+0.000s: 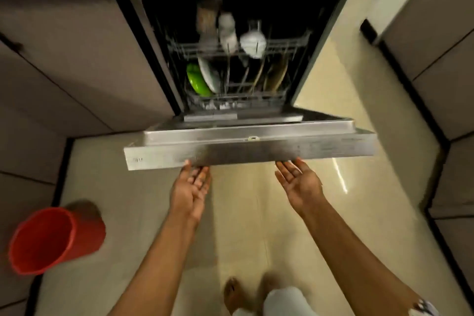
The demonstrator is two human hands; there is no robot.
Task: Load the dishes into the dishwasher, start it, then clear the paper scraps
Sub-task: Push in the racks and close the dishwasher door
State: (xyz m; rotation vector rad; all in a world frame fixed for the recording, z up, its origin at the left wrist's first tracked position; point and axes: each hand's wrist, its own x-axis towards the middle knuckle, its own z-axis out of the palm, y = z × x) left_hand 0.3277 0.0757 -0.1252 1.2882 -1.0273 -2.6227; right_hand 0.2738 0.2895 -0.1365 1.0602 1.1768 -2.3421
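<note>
The dishwasher stands open, its steel door [251, 151] lowered nearly flat toward me. Both racks are inside. The lower rack [238, 99] holds a green plate [197, 80], a grey plate [209, 75] and wooden utensils [275, 77]. On the upper rack [287, 45] sit white cups [252, 42] and a brownish glass [207, 16]. My left hand [191, 187] and my right hand [298, 179] are palm up, fingers spread, with the fingertips under the door's front edge. Neither hand holds anything.
A red bucket [51, 238] stands on the tiled floor at the lower left. Grey cabinets [77, 59] flank the dishwasher on the left and more cabinets [436, 46] line the right wall. My bare foot [234, 292] is on the floor below the door.
</note>
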